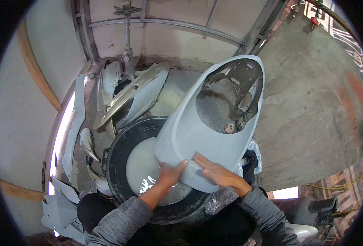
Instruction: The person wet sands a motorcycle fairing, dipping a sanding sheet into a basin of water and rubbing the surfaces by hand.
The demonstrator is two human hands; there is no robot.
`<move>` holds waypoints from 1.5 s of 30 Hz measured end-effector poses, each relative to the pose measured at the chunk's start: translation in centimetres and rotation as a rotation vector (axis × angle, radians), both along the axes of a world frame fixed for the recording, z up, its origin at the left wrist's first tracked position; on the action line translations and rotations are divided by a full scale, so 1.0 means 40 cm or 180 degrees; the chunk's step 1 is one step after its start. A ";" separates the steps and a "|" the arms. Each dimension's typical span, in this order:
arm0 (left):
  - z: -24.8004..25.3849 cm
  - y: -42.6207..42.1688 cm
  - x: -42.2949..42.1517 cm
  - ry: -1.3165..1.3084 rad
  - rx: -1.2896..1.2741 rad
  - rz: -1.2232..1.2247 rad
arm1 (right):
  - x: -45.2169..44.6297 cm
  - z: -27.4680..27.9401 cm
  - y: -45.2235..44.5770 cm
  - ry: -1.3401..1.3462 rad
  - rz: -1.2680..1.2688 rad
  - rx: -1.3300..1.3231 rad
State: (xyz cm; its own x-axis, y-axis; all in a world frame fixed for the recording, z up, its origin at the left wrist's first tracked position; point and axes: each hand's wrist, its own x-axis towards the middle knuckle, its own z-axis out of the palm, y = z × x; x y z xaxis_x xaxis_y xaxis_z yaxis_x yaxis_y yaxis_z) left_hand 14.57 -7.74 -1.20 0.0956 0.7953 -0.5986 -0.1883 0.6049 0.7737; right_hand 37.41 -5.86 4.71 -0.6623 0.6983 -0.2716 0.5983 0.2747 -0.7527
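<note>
A large pale grey vehicle body panel (208, 149) with a wide oval opening leans over a black tub (117, 164) of cloudy water (142, 158). My left hand (169, 177) grips the panel's lower left edge, thumb on top and its other fingers hidden beneath. On the panel's lower face rests my right hand (219, 173), palm down with fingers stretched out toward the upper left. Whether anything thin lies under those fingers I cannot tell. Through the opening, the panel's dark, dusty inner side (247, 69) shows.
Several silver and grey body panels (134, 94) lean behind the tub at the left. More grey pieces (62, 209) lie at lower left. A metal stand (127, 41) rises by the back wall. At right is a large grey board (308, 106); clear plastic (222, 201) lies beside the tub.
</note>
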 end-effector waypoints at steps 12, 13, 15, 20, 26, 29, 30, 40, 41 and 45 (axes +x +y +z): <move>-0.008 -0.021 0.011 -0.0208 0.0306 0.0164 | -0.035 -0.036 0.044 -0.0119 -0.0053 0.0197; -0.025 -0.016 0.018 0.0303 0.0220 0.0046 | 0.019 -0.111 0.080 -0.0530 -0.0542 0.0333; -0.049 -0.017 0.022 0.0227 0.0362 0.0109 | 0.022 -0.084 0.141 -0.0682 -0.0841 0.0055; -0.030 -0.003 0.000 -0.0174 0.0555 0.0013 | -0.126 -0.033 0.067 0.0970 0.0001 0.0157; -0.033 -0.009 0.006 0.0205 0.0303 -0.0036 | -0.001 -0.109 0.170 -0.1344 -0.1142 0.0341; 0.007 -0.009 -0.001 0.0001 0.0271 0.0148 | -0.084 -0.108 0.112 0.0024 0.0014 0.0483; -0.008 -0.006 -0.004 -0.0023 0.0263 0.0127 | -0.078 -0.104 0.116 0.0026 0.0015 0.0490; -0.087 -0.016 -0.010 -0.0069 0.0454 -0.0116 | -0.098 0.022 0.030 0.0235 0.0365 0.0102; -0.091 -0.018 -0.009 -0.0089 0.0366 -0.0108 | -0.075 0.014 0.048 0.0005 0.0290 -0.0089; -0.063 -0.021 -0.013 0.0133 0.0281 -0.0228 | 0.023 -0.113 0.145 -0.1276 -0.0726 -0.0144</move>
